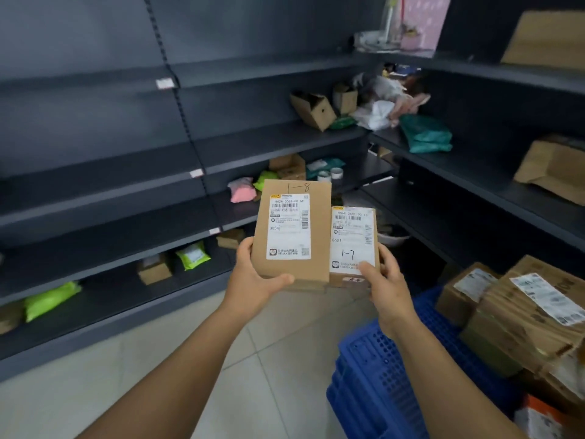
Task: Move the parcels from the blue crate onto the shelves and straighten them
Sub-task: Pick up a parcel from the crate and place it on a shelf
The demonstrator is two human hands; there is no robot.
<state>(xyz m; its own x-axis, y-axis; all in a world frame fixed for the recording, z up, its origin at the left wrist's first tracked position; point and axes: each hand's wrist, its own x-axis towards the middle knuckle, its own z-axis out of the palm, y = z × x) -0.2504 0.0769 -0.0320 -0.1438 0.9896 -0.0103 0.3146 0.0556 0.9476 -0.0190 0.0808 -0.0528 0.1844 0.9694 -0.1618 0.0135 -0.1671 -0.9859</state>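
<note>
My left hand (253,280) grips the larger brown cardboard parcel marked 1-8 (292,231); my right hand (384,280) grips the smaller brown cardboard parcel marked 1-7 (353,245). Both held side by side, touching, above the blue plastic crate (389,369), facing dark metal shelves (126,191).

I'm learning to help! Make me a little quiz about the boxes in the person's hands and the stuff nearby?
1. True or false: the left hand holds the box marked 1-8.
2. What is handwritten on the smaller box in the right hand?
3. The blue crate is: A) on a shelf B) low at the right C) held in a grip

Key: 1 true; 2 1-7; 3 B
</note>
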